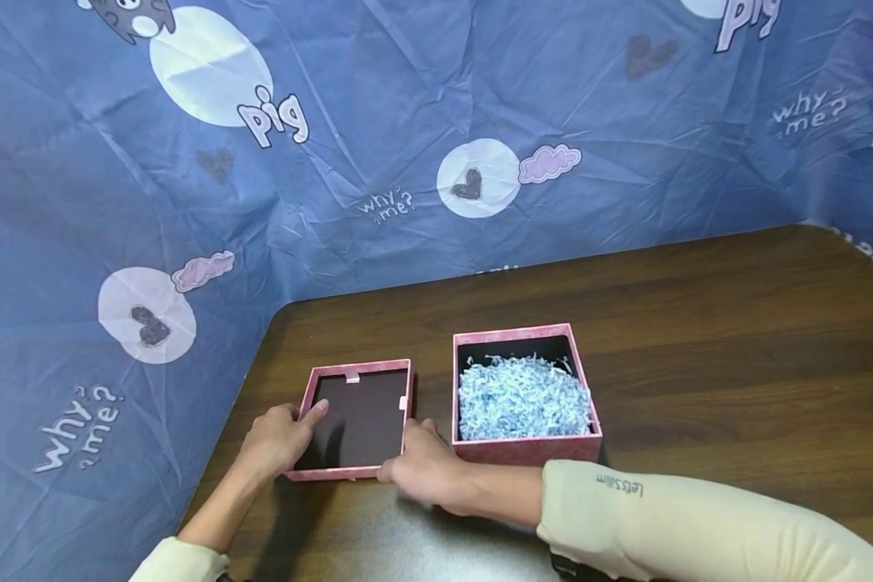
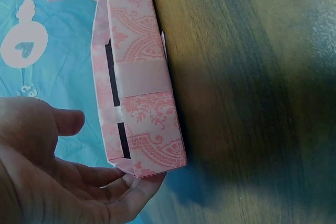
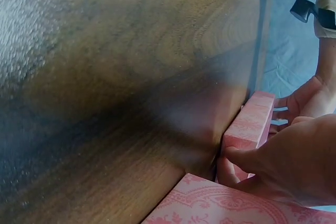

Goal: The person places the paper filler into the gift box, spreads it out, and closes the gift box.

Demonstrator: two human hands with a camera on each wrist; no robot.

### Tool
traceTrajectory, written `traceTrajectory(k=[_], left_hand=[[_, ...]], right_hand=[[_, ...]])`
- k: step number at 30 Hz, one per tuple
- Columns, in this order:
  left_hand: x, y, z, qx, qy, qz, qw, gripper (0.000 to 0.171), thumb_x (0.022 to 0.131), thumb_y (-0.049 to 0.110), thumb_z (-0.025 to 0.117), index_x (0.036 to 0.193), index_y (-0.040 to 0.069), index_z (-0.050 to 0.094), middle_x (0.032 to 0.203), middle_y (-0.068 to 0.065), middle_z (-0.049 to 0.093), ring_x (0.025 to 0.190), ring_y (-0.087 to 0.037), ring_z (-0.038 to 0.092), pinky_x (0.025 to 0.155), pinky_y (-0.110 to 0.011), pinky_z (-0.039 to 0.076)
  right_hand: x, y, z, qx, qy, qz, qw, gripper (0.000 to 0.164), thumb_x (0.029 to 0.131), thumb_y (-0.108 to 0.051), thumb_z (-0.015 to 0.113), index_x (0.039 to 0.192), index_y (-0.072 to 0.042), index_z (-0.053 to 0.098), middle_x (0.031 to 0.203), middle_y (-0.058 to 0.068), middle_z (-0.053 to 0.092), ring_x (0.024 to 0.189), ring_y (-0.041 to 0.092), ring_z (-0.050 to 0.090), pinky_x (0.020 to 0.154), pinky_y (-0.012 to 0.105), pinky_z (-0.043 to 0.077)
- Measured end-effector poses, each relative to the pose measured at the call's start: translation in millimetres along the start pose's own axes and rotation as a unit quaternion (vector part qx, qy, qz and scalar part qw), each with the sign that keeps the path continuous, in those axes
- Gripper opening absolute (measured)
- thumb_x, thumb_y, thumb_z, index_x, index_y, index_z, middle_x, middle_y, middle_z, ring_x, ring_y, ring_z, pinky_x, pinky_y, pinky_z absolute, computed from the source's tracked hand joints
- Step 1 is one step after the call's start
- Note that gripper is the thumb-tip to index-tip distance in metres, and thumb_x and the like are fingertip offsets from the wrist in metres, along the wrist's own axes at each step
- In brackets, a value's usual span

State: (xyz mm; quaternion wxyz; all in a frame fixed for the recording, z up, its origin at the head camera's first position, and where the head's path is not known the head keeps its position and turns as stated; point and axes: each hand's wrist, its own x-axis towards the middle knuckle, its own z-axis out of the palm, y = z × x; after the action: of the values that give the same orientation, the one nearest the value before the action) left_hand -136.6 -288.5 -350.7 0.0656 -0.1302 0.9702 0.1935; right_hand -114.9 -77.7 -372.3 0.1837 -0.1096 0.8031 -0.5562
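A shallow pink box lid (image 1: 349, 474) lies with its dark inside facing up, on the left part of the table. At its left side is my left hand (image 1: 276, 440), thumb reaching over the rim. In the left wrist view, the fingers (image 2: 126, 195) of this hand curl about the lid's corner, while the thumb stands apart from the wall. My right hand (image 1: 431, 469) grips the near right corner, thumb on the near wall. Right of that hand stands an open pink box (image 1: 527, 449), filled with pale blue shredded paper (image 1: 520, 400).
Everything stands on a dark wood-grain table (image 1: 720, 347) with rounded corners. Behind it and along the left hangs a blue printed cloth (image 1: 378, 97). The right forearm, in a pale sleeve (image 1: 669, 513), passes close in front of the box.
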Motion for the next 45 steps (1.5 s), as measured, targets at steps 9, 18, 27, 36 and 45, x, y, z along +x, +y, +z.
traceTrajectory(k=[9, 18, 27, 36, 45], left_hand=[[-0.6, 4.4, -3.7, -0.017, -0.011, -0.003, 0.9998, 0.070, 0.096, 0.052, 0.046, 0.118, -0.013, 0.057, 0.109, -0.033, 0.061, 0.103, -0.046, 0.058, 0.081, -0.052, 0.045], [-5.3, 9.4, -13.0, -0.023, -0.001, 0.000, 0.9997, 0.070, 0.096, 0.053, 0.046, 0.122, -0.012, 0.055, 0.111, -0.032, 0.061, 0.103, -0.044, 0.057, 0.082, -0.052, 0.045], [-10.7, 16.8, -34.5, -0.039, 0.034, 0.029, 0.9982, 0.070, 0.096, 0.055, 0.045, 0.117, -0.012, 0.057, 0.100, -0.027, 0.064, 0.092, -0.038, 0.059, 0.077, -0.051, 0.045], [-17.2, 20.2, -48.2, -0.037, 0.037, 0.039, 0.9978, 0.074, 0.096, 0.058, 0.041, 0.122, -0.010, 0.055, 0.111, -0.030, 0.060, 0.102, -0.043, 0.056, 0.084, -0.054, 0.043], [-27.7, 24.7, -61.4, -0.051, 0.060, 0.045, 0.9959, 0.075, 0.097, 0.057, 0.040, 0.128, -0.010, 0.051, 0.118, -0.031, 0.057, 0.109, -0.045, 0.053, 0.090, -0.056, 0.041]], right_hand=[[1.3, -1.6, -2.2, 0.003, -0.005, 0.005, 1.000, 0.053, 0.071, -0.008, 0.075, 0.114, 0.012, 0.051, 0.105, 0.019, 0.044, 0.098, 0.032, 0.049, 0.093, 0.050, 0.040], [-3.3, -8.1, -2.9, -0.001, 0.010, -0.003, 1.000, 0.057, 0.069, -0.007, 0.075, 0.117, 0.009, 0.050, 0.107, 0.017, 0.042, 0.099, 0.031, 0.049, 0.092, 0.048, 0.041], [-8.9, -26.7, -11.8, -0.035, 0.019, -0.026, 0.999, 0.072, 0.073, -0.012, 0.073, 0.133, 0.012, 0.040, 0.121, 0.022, 0.039, 0.112, 0.035, 0.049, 0.099, 0.046, 0.040], [-13.9, -36.1, -16.3, -0.037, 0.018, -0.028, 0.999, 0.077, 0.075, -0.013, 0.073, 0.137, 0.011, 0.035, 0.133, 0.026, 0.033, 0.118, 0.036, 0.047, 0.102, 0.045, 0.039], [-21.7, -55.5, -24.5, -0.044, 0.022, -0.047, 0.998, 0.068, 0.076, -0.013, 0.072, 0.134, 0.006, 0.041, 0.124, 0.019, 0.037, 0.112, 0.033, 0.047, 0.095, 0.042, 0.041]])
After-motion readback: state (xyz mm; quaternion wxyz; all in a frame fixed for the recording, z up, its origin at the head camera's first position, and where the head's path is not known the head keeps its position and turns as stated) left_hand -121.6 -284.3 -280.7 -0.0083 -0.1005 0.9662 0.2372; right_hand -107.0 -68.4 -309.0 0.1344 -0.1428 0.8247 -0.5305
